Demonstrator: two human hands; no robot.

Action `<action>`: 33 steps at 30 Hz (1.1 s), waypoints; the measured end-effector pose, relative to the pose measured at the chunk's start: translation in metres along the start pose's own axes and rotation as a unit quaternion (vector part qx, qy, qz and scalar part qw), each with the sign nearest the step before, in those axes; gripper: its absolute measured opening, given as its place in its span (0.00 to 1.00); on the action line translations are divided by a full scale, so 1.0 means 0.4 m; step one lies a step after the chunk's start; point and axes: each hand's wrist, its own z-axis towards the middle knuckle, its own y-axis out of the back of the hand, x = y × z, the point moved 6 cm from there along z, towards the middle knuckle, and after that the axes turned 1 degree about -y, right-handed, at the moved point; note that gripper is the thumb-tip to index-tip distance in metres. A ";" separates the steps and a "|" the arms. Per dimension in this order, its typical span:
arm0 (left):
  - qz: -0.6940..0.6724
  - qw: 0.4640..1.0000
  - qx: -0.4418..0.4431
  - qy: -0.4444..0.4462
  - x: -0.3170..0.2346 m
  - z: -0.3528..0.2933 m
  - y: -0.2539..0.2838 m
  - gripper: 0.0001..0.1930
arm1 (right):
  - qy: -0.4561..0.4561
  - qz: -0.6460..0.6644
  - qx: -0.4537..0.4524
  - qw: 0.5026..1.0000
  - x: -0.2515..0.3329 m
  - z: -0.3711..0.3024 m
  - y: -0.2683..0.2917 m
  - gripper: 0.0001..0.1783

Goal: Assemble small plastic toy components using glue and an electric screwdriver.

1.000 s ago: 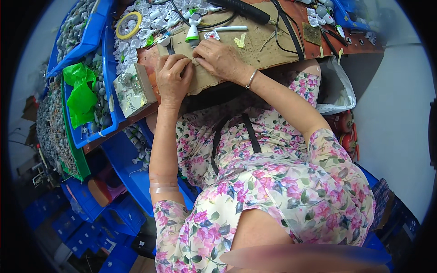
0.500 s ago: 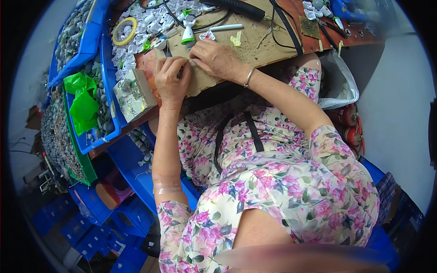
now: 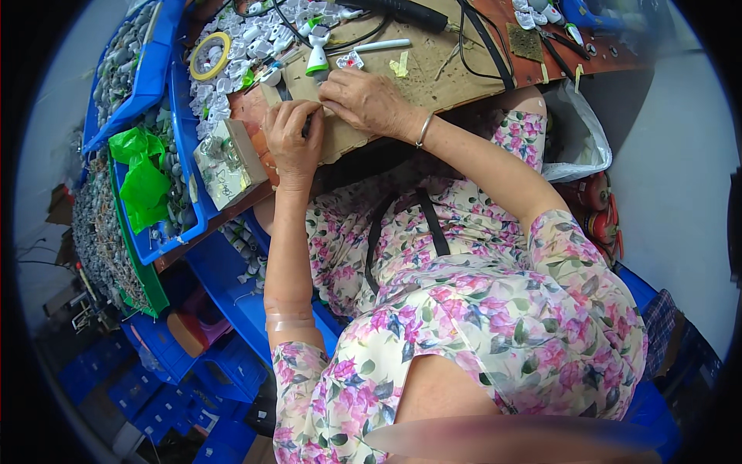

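My left hand (image 3: pixel 294 143) is closed at the near edge of a cardboard sheet (image 3: pixel 433 58). Something dark shows between its thumb and fingers, and a narrow grey strip (image 3: pixel 285 91) sticks out beyond the knuckles; what it is I cannot make out. With fingers bent and pressed together, my right hand (image 3: pixel 367 100) rests on the cardboard, its fingertips close to the left hand's. Whatever lies between those fingertips is hidden. Just beyond the right hand lies a white and green plastic part (image 3: pixel 317 58), beside a small white piece with a red spot (image 3: pixel 350 61).
White plastic pieces (image 3: pixel 251 39) and a yellow tape roll (image 3: pixel 209 56) lie at the far left. A small box (image 3: pixel 229 166) stands by blue bins (image 3: pixel 193 193) of grey parts. Beyond the cardboard are a black cylindrical tool (image 3: pixel 406 11), cables and pliers (image 3: pixel 560 50). A white bag (image 3: pixel 583 147) hangs at right.
Both hands stay nearly in place over the cardboard. The right fingertips have shifted slightly to the left, and the whole view has moved a little.
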 end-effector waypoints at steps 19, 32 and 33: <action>0.096 0.994 0.036 -0.034 -0.035 -0.012 -0.004 0.06 | 0.010 -0.002 0.027 1.000 0.023 -0.029 -0.015 0.08; -0.008 0.999 0.013 0.029 0.011 -0.022 0.019 0.05 | -0.049 0.052 0.025 0.997 -0.031 0.009 0.032 0.07; -0.027 0.998 0.012 0.049 0.022 -0.021 0.020 0.06 | -0.014 0.013 0.015 1.000 -0.025 0.013 0.037 0.08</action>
